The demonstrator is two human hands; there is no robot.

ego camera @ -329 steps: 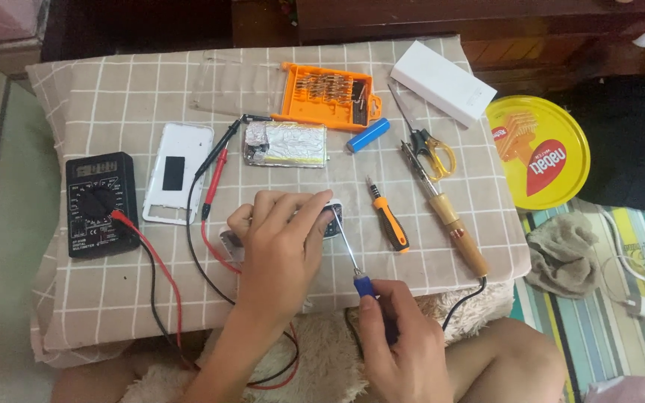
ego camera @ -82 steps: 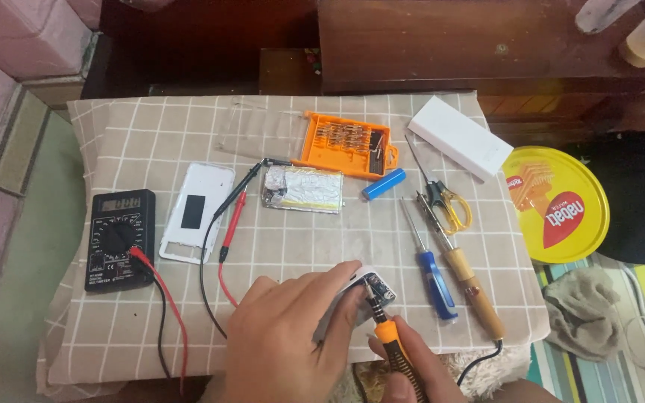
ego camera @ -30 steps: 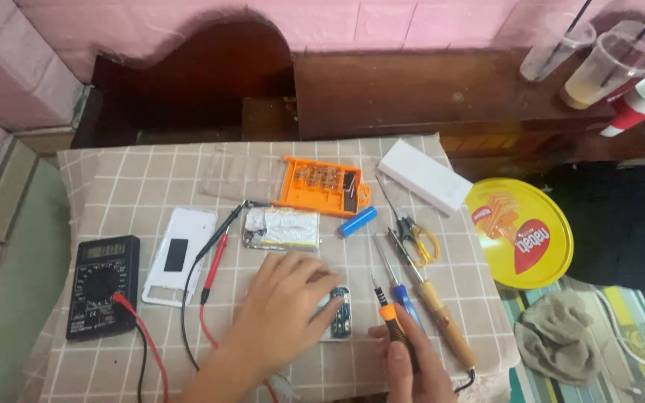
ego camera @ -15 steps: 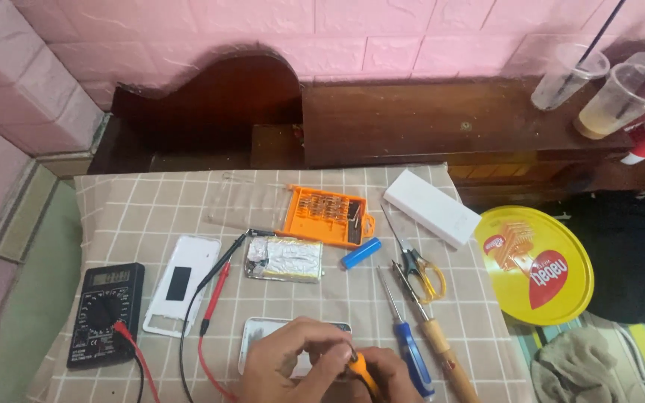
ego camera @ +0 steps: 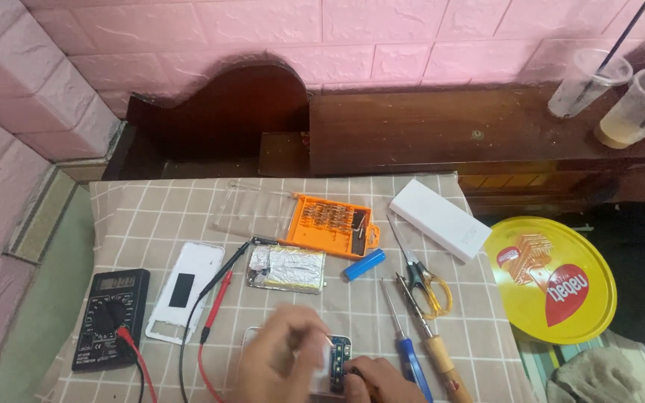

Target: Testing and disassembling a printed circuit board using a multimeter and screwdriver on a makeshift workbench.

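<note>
At the near edge of the checked cloth (ego camera: 151,201): left hand (ego camera: 281,358), fingers curled, pinching a small circuit board (ego camera: 340,358) inside a pale phone shell (ego camera: 251,337); right hand (ego camera: 378,377), grip unclear. Board looks light, stiff, fragile; best held by its edges. Just right: blue screwdriver (ego camera: 412,358). Beyond: foil-wrapped battery (ego camera: 287,267), orange bit case (ego camera: 330,224).

one head view looks steeply down, close over the checked cloth (ego camera: 151,216).
</note>
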